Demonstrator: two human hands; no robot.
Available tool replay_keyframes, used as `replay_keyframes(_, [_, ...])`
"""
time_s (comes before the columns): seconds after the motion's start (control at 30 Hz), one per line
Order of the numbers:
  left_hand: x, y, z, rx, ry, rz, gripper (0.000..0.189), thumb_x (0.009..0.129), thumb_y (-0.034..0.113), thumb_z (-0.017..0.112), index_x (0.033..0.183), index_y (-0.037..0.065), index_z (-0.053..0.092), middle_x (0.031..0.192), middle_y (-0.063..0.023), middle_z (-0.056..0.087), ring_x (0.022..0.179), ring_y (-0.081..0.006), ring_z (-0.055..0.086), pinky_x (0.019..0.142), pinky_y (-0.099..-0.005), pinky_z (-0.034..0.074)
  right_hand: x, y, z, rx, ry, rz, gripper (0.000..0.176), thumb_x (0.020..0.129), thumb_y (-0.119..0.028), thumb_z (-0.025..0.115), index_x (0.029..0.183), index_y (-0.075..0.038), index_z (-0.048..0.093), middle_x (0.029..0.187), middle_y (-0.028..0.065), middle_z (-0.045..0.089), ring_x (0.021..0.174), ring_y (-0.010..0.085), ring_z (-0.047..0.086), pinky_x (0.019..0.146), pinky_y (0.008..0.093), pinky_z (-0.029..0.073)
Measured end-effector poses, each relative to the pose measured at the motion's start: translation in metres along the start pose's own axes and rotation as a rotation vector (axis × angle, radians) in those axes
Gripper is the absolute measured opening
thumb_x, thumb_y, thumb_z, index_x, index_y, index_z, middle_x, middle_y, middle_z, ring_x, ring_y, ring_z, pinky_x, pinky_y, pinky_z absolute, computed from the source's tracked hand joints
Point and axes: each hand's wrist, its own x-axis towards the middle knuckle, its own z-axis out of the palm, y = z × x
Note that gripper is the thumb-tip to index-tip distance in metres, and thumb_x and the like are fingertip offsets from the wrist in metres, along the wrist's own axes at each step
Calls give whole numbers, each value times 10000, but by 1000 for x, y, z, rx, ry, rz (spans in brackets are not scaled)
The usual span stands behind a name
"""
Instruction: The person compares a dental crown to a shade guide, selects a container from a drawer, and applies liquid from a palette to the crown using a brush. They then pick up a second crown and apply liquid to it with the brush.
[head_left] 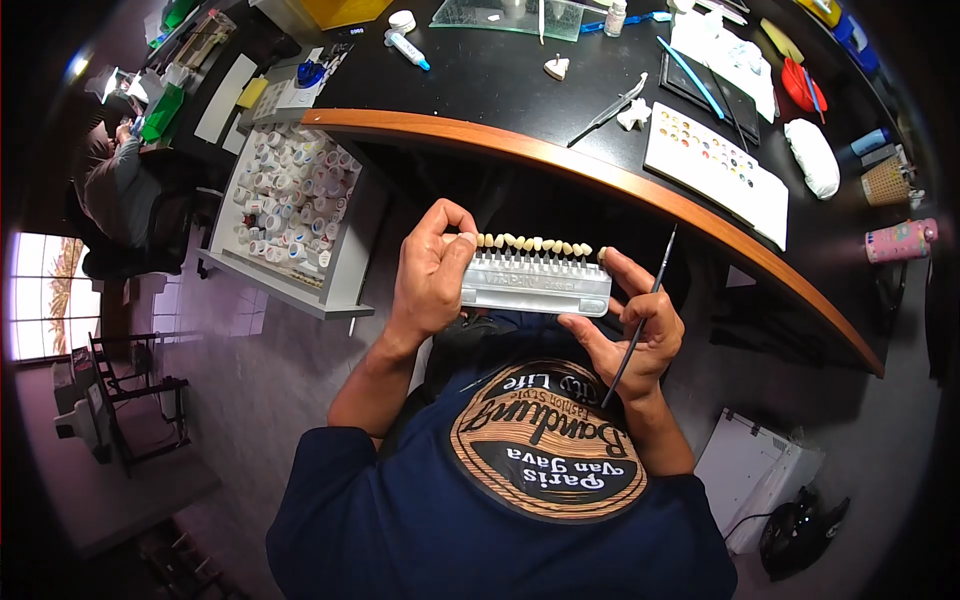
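Note:
A grey tooth shade guide [535,287], with a row of tooth-shaped tabs along its upper edge, is held level in front of the chest. Its left end is pinched by my left hand [434,268], fingers closed near the first tabs. My right hand [640,335] grips the right end between thumb and fingertips. A thin dark brush [637,330] also lies across the fingers of my right hand, slanting from the desk edge down to the shirt.
The black desk [480,90] has a wooden edge just beyond my hands. On it are a white palette [715,170], tweezers [610,110] and a syringe [407,50]. An open drawer [345,270] of jars juts out at left. A seated person [120,190] is at far left.

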Motion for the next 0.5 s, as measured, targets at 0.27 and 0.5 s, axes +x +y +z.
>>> replay_keyframes(0.27, [-8,-7,16,27,75,332,53,992,55,503,1013,10,523,719,29,509,613,5,399,534,-219,294,-2,-15,0,288,158,139,376,880,55,794,889,-28,428,1274,358,632,1144,339,715,864,347,662])
replay_keyframes(0.5, [-5,4,17,64,-55,324,75,1013,53,492,1054,5,533,920,-125,692,822,-85,628,779,-253,517,0,-35,-18,-29,130,109,436,817,30,871,766,-88,454,958,212,766,861,139,743,655,226,526])
